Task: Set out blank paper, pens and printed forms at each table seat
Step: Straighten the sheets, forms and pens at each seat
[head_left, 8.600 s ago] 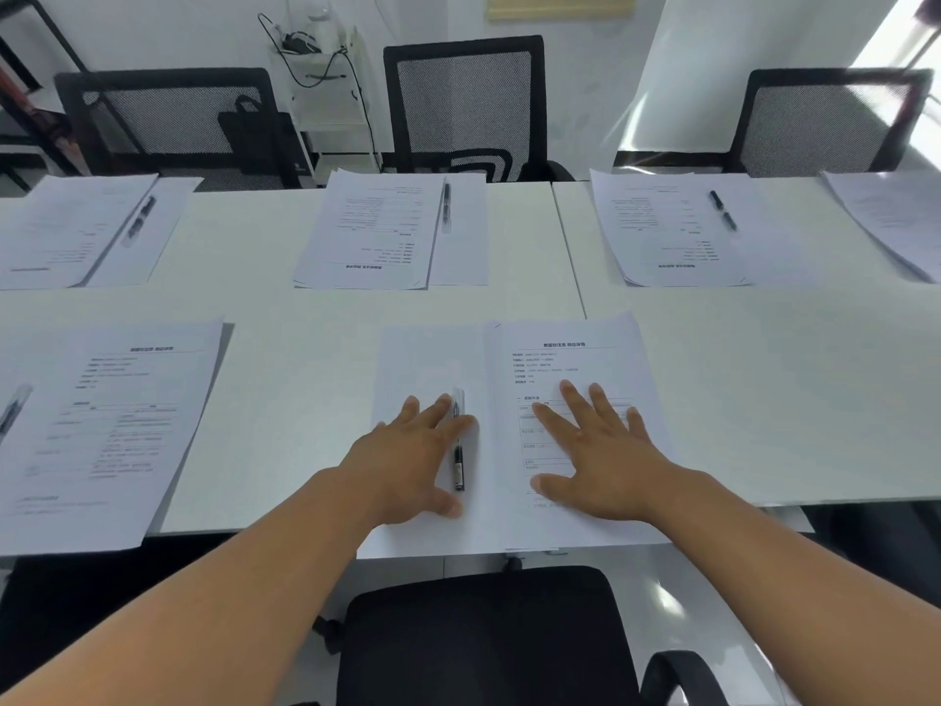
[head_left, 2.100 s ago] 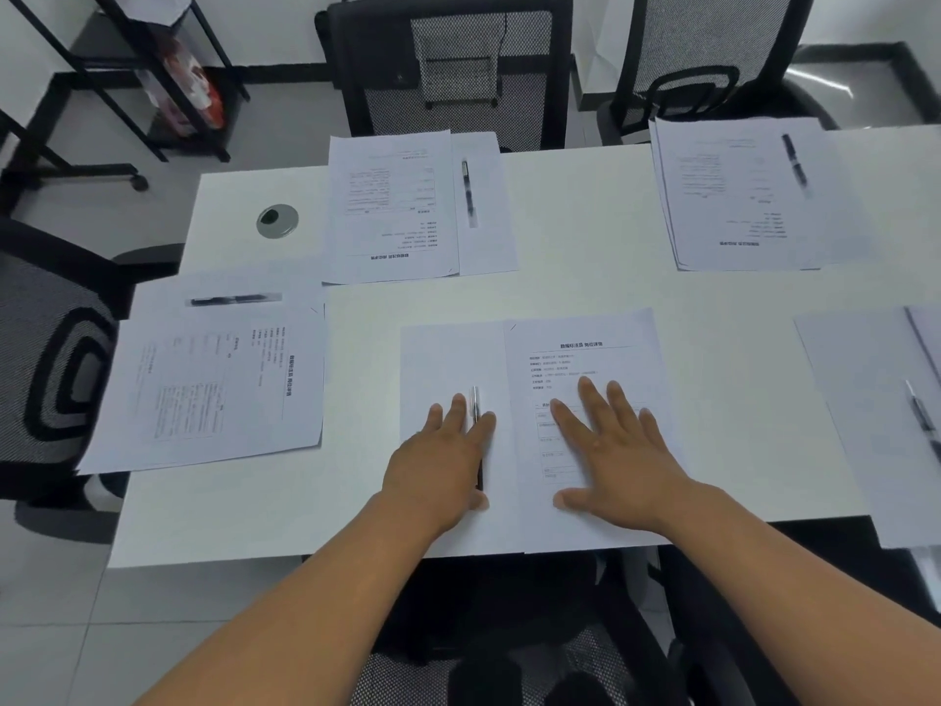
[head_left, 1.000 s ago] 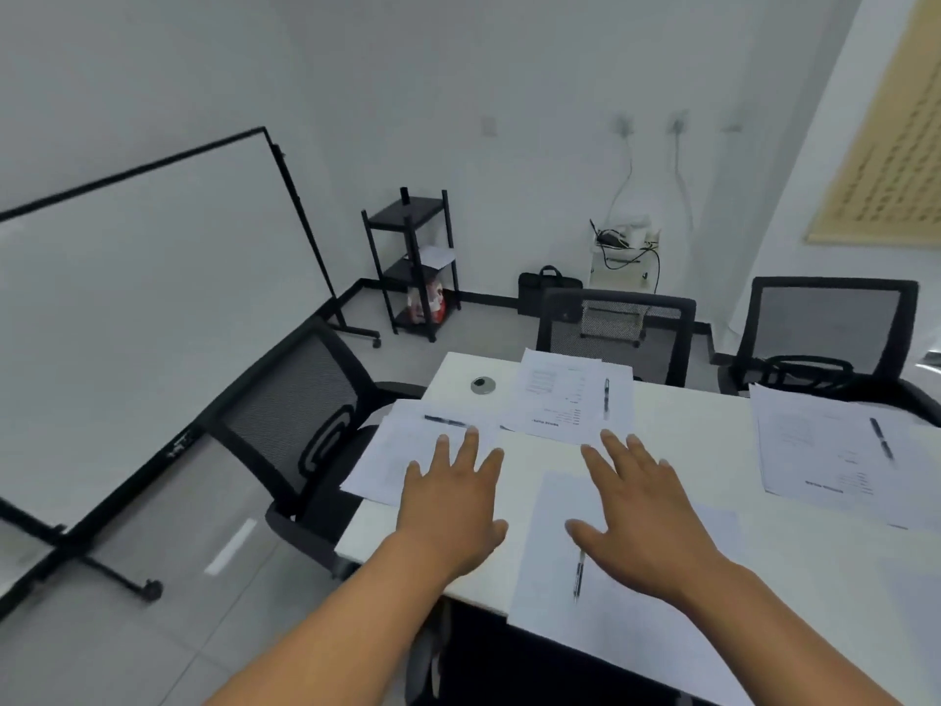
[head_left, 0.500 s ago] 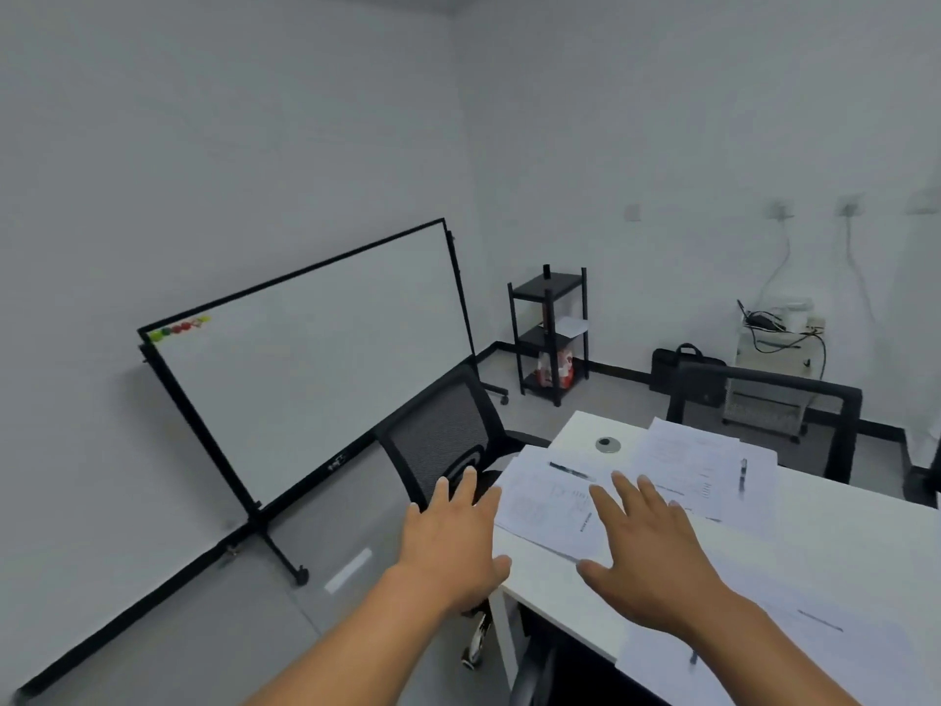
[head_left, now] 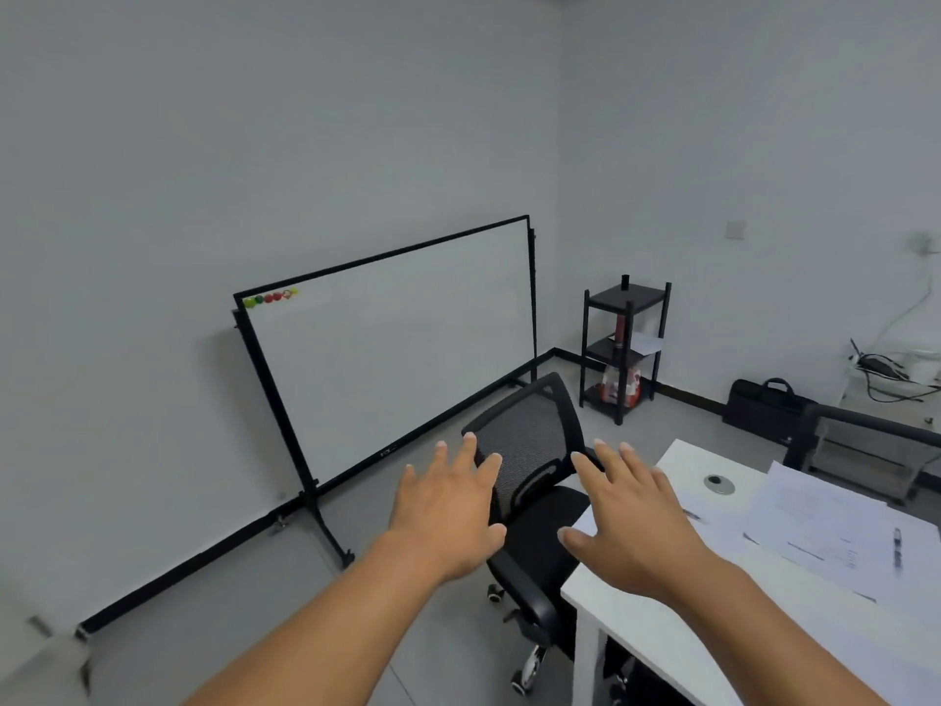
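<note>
My left hand [head_left: 448, 512] hangs in the air with its fingers spread, over the floor and in front of a black mesh chair [head_left: 529, 481]. My right hand [head_left: 631, 522] is also spread and empty, held above the left end of the white table [head_left: 662, 639]. Printed forms [head_left: 825, 517] lie at the far seat on the right, with a pen [head_left: 897, 542] on the sheets beside them. More paper [head_left: 713, 522] lies at the table's end seat, partly hidden by my right hand.
A large whiteboard [head_left: 397, 354] on a wheeled stand leans by the left wall. A black shelf rack [head_left: 624, 349] stands in the corner, a black bag [head_left: 766, 410] on the floor beside it. A second chair's back [head_left: 881, 430] rises behind the table. A round cable grommet [head_left: 719, 484] sits in the tabletop.
My view has swung up and left, away from the table toward the whiteboard. Both hands left the paper they were pressing and now hover with fingers spread.
</note>
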